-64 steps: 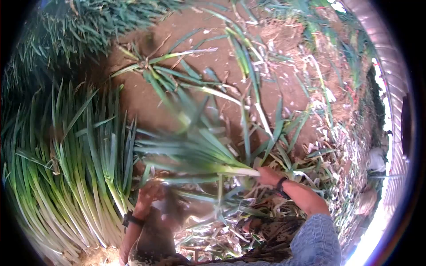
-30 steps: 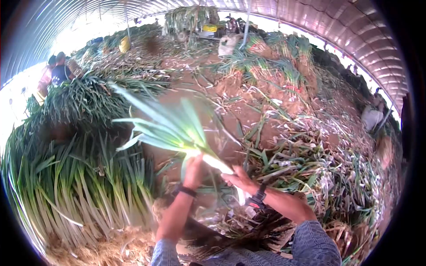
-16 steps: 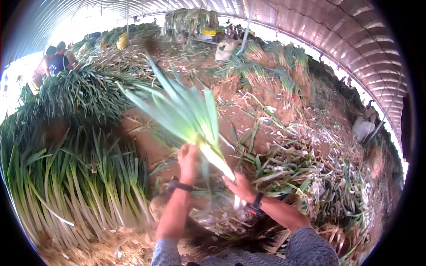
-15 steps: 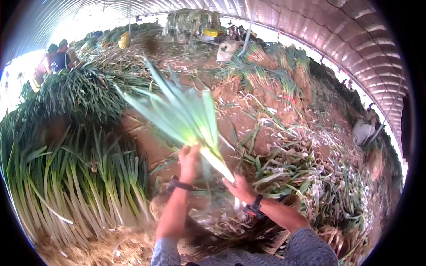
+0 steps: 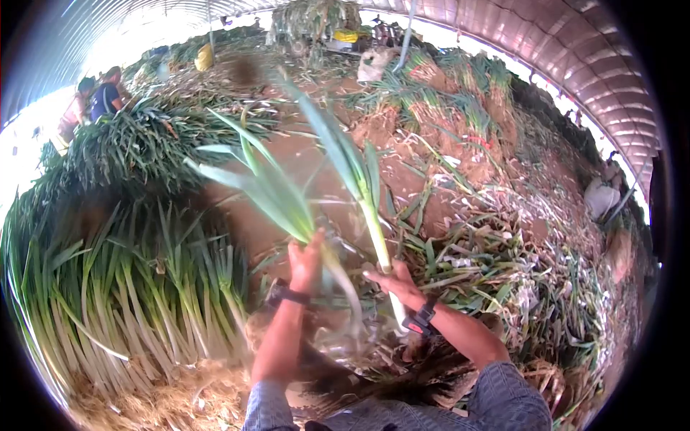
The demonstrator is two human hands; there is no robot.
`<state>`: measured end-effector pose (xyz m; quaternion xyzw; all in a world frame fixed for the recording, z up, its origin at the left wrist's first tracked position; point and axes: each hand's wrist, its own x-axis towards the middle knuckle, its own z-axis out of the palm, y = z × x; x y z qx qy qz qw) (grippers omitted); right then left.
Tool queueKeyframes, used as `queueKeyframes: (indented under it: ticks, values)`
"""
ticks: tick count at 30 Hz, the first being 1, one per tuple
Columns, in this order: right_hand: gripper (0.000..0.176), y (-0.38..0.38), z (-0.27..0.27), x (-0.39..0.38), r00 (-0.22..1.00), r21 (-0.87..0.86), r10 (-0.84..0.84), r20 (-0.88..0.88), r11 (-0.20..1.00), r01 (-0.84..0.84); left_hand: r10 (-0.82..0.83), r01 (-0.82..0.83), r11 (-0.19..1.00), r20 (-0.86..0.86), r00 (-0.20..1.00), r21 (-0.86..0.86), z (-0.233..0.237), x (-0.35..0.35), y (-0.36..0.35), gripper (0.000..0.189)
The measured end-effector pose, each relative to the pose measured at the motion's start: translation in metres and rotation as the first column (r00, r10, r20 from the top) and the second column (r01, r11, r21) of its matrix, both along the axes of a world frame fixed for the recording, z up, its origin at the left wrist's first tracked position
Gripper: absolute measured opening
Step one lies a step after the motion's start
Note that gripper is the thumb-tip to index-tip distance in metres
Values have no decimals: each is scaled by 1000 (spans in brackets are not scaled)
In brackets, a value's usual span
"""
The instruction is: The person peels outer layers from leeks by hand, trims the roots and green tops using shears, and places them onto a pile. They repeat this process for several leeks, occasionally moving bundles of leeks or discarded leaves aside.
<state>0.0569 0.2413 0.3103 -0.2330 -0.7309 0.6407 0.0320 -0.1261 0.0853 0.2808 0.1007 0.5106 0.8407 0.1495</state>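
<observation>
Head view, single frame.

- Left hand (image 5: 305,262): closed in a fist around the base of a fan of outer leaves (image 5: 272,192). The leaves spread up and to the left from the fist. A dark band sits on that wrist.
- Right hand (image 5: 397,282): fingers curled round the pale lower shank of a leek (image 5: 376,231), gripping it. The leek stands nearly upright in front of me, with its green blades reaching to upper left. Its lower end runs down past my wrist and is blurred there, so I cannot read the root end. A dark watch (image 5: 425,320) is on this wrist.
- The two hands are near each other and not touching. The leaf fan and the shank part in a V just above them.
- To my left: a stacked row of leeks (image 5: 136,302), white ends towards me, green tops away.
- To my right: a heap of trimmings (image 5: 496,269) of loose green and dry scraps.
- Beyond the hands: bare reddish soil floor (image 5: 295,154).
- Far upper left: another person (image 5: 105,98) behind a leek heap.
- Overhead: arched tunnel roof (image 5: 582,50).
</observation>
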Motion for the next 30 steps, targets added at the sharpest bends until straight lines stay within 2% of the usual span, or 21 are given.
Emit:
queueKeyframes:
  ticks: [2,3,4,6,7,8,10,12,14,17,20,21,24,25,26,27,28,29,30]
  values:
    - [37,-8,-1,-6,987,-103,-63,-149,994,48,-123,114,989,-102,987,-94,11,14,5,18]
    - [34,-8,-6,-8,974,-143,-87,-211,988,57,-160,158,987,-118,980,-19,9,22,13,17]
    - [34,-10,-7,-11,970,-106,-99,-222,991,76,-209,196,978,-245,947,-76,-19,12,22,15]
    - [38,-14,-8,-22,964,-35,-87,-252,996,81,-283,273,959,-289,915,-74,-24,19,23,32]
    - [30,-16,-18,-32,899,-79,-83,-430,995,54,-318,311,947,-310,896,-74,-26,22,23,41]
    - [30,-20,-11,-32,920,12,-102,-378,993,115,-317,336,940,-216,924,60,-35,21,30,47]
    - [29,-10,-25,-35,945,-20,-62,-322,998,59,-289,281,957,-129,949,-78,1,28,23,51]
    - [30,-7,-24,-34,980,-166,-58,-189,986,27,-336,338,941,48,941,-21,9,30,20,49]
    - [28,-9,-24,-36,979,-183,-46,-197,983,9,-312,312,950,8,950,-13,19,32,20,48]
    - [27,-14,-20,-32,976,-184,-8,-219,982,-33,-266,269,963,-79,961,24,6,32,24,46]
    - [24,-9,-36,-28,988,-283,-5,-153,958,-39,-359,359,933,-42,932,-7,3,29,16,46]
    - [21,-12,-35,-27,989,-288,-47,-140,958,5,-399,399,917,55,915,11,11,31,13,51]
    - [22,-10,-47,-23,979,-267,-178,-102,953,145,-276,267,957,75,958,110,33,34,8,48]
    - [19,-3,-53,-21,979,-219,-187,-83,962,165,-228,204,957,102,968,207,37,31,13,54]
    - [18,8,-68,-19,964,-211,-236,-121,955,208,-160,150,976,49,986,155,38,25,9,57]
    - [17,19,-76,-12,954,-169,-256,-154,958,230,-186,136,951,164,969,277,34,16,4,58]
    - [16,34,-82,0,943,-121,-280,-178,958,261,-132,71,945,172,976,320,39,12,2,55]
    - [21,49,-84,12,931,-85,-329,-159,944,319,-147,42,907,222,964,420,36,2,1,53]
    - [26,64,-91,21,918,-49,-368,-148,930,365,-53,-10,936,169,984,351,47,2,-9,52]
